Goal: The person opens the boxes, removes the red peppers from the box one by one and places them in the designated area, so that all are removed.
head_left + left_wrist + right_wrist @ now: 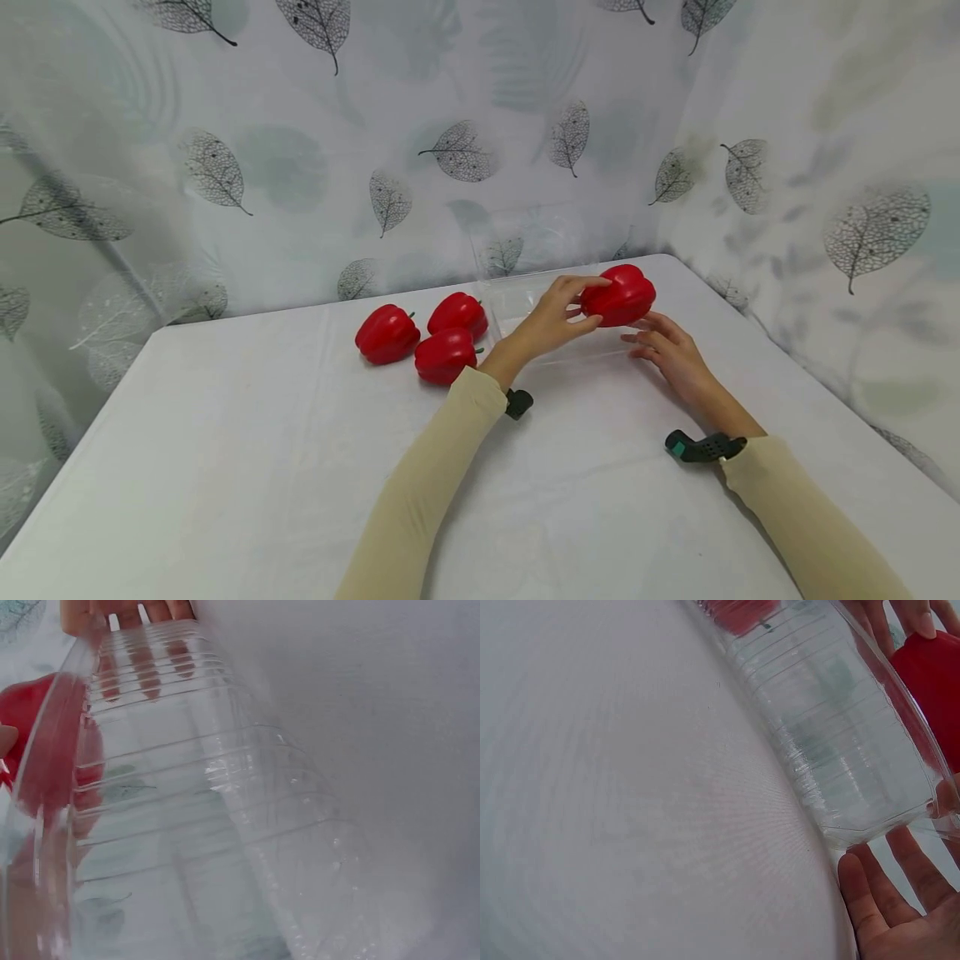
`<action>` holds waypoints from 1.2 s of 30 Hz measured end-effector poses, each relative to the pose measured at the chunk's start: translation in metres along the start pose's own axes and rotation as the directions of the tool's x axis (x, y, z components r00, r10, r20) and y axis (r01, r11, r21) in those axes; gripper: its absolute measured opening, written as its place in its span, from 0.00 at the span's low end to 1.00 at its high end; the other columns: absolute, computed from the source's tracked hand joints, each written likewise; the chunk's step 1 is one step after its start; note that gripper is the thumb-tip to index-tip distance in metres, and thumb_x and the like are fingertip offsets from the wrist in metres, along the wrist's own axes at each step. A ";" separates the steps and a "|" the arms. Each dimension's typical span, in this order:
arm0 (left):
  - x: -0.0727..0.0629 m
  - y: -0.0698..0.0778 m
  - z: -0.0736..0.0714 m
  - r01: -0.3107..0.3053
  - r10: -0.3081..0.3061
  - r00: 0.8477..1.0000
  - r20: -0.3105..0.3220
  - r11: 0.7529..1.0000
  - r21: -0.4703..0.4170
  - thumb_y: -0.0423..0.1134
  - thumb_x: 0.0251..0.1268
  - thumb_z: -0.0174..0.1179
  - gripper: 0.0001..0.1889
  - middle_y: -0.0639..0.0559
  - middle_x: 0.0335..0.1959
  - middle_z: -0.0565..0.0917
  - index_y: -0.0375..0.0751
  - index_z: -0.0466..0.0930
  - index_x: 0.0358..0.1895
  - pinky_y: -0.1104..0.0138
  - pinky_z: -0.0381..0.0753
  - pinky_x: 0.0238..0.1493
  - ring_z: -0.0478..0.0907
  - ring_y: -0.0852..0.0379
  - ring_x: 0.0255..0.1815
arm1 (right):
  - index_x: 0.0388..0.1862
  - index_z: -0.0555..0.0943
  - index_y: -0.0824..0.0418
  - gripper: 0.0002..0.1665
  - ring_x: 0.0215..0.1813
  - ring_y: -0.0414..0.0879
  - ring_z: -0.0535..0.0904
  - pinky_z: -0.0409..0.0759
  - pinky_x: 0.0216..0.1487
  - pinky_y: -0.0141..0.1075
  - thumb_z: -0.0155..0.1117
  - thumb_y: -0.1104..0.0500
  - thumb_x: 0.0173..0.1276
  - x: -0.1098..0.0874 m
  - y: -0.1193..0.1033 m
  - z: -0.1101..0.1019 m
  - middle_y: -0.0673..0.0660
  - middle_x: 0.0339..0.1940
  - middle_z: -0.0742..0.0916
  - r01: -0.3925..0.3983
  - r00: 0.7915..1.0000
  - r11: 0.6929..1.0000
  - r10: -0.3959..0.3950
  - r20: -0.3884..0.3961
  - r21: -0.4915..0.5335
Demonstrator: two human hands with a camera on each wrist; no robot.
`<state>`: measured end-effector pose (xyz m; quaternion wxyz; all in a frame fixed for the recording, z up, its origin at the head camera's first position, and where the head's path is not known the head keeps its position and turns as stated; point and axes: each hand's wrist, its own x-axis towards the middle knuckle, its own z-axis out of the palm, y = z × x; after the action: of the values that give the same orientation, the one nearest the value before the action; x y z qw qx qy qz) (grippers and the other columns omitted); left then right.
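A glossy red bell pepper [621, 295] is in my left hand [551, 315], its fingers and thumb spread around the near left side. It is over the right part of a clear plastic box [517, 293] whose hinged lid [536, 237] stands raised at the back. At the box's right end is my right hand [671, 354], fingers loosely extended. The right wrist view shows the right hand's fingers [866, 900] right at the end wall of the clear box [832, 742]. In the left wrist view those fingers show through the ribbed plastic.
Three more red bell peppers sit grouped left of the box: one leftmost [387, 334], one behind [457, 315] and one in front [446, 357], close to the left forearm. A white cloth covers the table [247, 442]. Leaf-patterned curtain [300, 167] hangs behind and to the right.
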<state>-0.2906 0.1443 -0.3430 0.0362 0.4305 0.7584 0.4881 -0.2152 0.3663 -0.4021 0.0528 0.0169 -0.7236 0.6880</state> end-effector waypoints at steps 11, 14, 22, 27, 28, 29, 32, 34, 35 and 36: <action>-0.006 0.007 -0.003 -0.044 0.044 0.999 -0.007 0.999 0.011 0.32 0.65 0.63 0.28 0.45 0.64 0.68 0.43 0.69 0.68 0.75 0.78 0.53 0.69 0.56 0.62 | 0.68 0.65 0.50 0.23 0.53 0.35 0.81 0.79 0.51 0.25 0.53 0.56 0.77 -0.001 0.000 0.000 0.39 0.56 0.77 0.016 1.000 1.000 -0.016 0.015 -0.002; -0.007 0.009 -0.005 -0.058 0.059 0.998 -0.005 0.998 0.013 0.32 0.65 0.63 0.28 0.44 0.64 0.68 0.42 0.68 0.68 0.75 0.77 0.54 0.68 0.56 0.63 | 0.67 0.66 0.49 0.22 0.52 0.35 0.81 0.79 0.51 0.25 0.52 0.56 0.77 -0.001 0.001 0.000 0.39 0.55 0.78 0.026 0.999 1.000 -0.026 0.024 0.008; -0.012 0.018 -0.008 -0.084 0.084 0.996 -0.002 0.996 0.017 0.31 0.64 0.63 0.28 0.45 0.65 0.68 0.43 0.68 0.68 0.75 0.76 0.55 0.67 0.57 0.64 | 0.69 0.65 0.51 0.24 0.51 0.33 0.81 0.79 0.51 0.24 0.52 0.55 0.77 -0.002 -0.001 0.000 0.38 0.54 0.79 0.015 1.000 1.000 -0.016 0.024 0.023; -0.016 0.023 -0.009 -0.115 0.115 0.993 -0.003 0.993 0.019 0.31 0.64 0.63 0.28 0.44 0.65 0.68 0.43 0.68 0.67 0.76 0.76 0.55 0.66 0.58 0.64 | 0.71 0.63 0.52 0.27 0.51 0.34 0.81 0.79 0.50 0.24 0.54 0.54 0.76 -0.003 -0.003 0.001 0.40 0.55 0.77 -0.008 1.000 0.998 0.007 0.017 0.055; -0.017 0.023 -0.009 -0.123 0.123 0.992 -0.004 0.992 0.017 0.31 0.64 0.63 0.28 0.44 0.65 0.68 0.42 0.68 0.67 0.76 0.76 0.55 0.66 0.57 0.64 | 0.71 0.63 0.52 0.27 0.51 0.34 0.81 0.79 0.50 0.25 0.54 0.54 0.76 -0.003 -0.003 0.001 0.40 0.55 0.77 -0.008 1.000 0.998 0.007 0.018 0.057; -0.018 0.024 -0.010 -0.130 0.130 0.991 -0.006 0.991 0.017 0.31 0.64 0.63 0.28 0.44 0.65 0.68 0.42 0.68 0.67 0.76 0.76 0.55 0.66 0.57 0.64 | 0.71 0.63 0.52 0.27 0.51 0.34 0.81 0.79 0.50 0.25 0.54 0.54 0.76 -0.003 -0.003 0.002 0.40 0.55 0.77 -0.006 1.000 0.998 0.005 0.021 0.058; -0.020 0.026 -0.011 -0.144 0.144 0.990 -0.008 0.989 0.018 0.30 0.64 0.63 0.27 0.44 0.65 0.68 0.42 0.68 0.66 0.76 0.76 0.55 0.66 0.56 0.64 | 0.70 0.64 0.51 0.26 0.51 0.34 0.82 0.79 0.50 0.25 0.54 0.55 0.76 -0.003 -0.003 0.002 0.39 0.55 0.78 0.006 1.000 0.999 -0.007 0.025 0.050; -0.022 0.027 -0.013 -0.147 0.148 0.989 -0.011 0.989 0.027 0.30 0.64 0.63 0.28 0.44 0.65 0.67 0.42 0.68 0.66 0.76 0.76 0.55 0.65 0.57 0.65 | 0.69 0.65 0.50 0.25 0.51 0.34 0.82 0.79 0.50 0.25 0.54 0.54 0.76 -0.003 -0.002 0.002 0.39 0.55 0.78 0.013 1.000 0.999 -0.014 0.028 0.045; -0.022 0.028 -0.013 -0.146 0.147 0.989 -0.011 0.989 0.031 0.30 0.63 0.64 0.28 0.45 0.65 0.67 0.43 0.68 0.66 0.77 0.75 0.55 0.65 0.58 0.65 | 0.69 0.65 0.50 0.24 0.51 0.34 0.82 0.79 0.50 0.25 0.54 0.54 0.76 -0.003 -0.001 0.002 0.39 0.55 0.78 0.016 0.999 0.999 -0.017 0.029 0.041; -0.023 0.030 -0.014 -0.145 0.146 0.989 -0.011 0.989 0.033 0.30 0.63 0.64 0.28 0.45 0.65 0.67 0.43 0.68 0.66 0.77 0.75 0.55 0.64 0.58 0.65 | 0.68 0.65 0.50 0.24 0.51 0.34 0.82 0.79 0.50 0.25 0.54 0.54 0.76 -0.003 -0.001 0.002 0.39 0.55 0.78 0.017 0.999 0.999 -0.018 0.029 0.039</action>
<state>-0.2647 0.1230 -0.3211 -0.0115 0.4820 0.7329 0.4799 -0.2126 0.3640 -0.4013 0.0477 0.0344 -0.7105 0.7012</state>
